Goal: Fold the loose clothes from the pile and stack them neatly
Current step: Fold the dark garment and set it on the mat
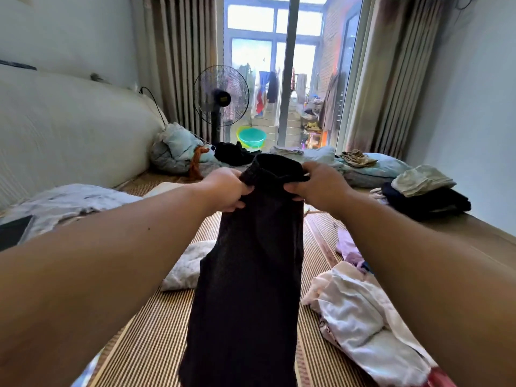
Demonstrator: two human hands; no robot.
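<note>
With mat (pixel 145 331) open left of the loose pile (pixel 360 311), left hand (pixel 226 191) and right hand (pixel 321 185) grip the top of a black garment (pixel 251 261), perhaps trousers, hanging between them.

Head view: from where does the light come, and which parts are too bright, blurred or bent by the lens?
In the head view, daylight enters through the glass door, whose upper panes are washed out; the black garment in the left hand and the right hand is backlit and shows little texture; the wide lens bows the headboard and the right curtain.
</note>
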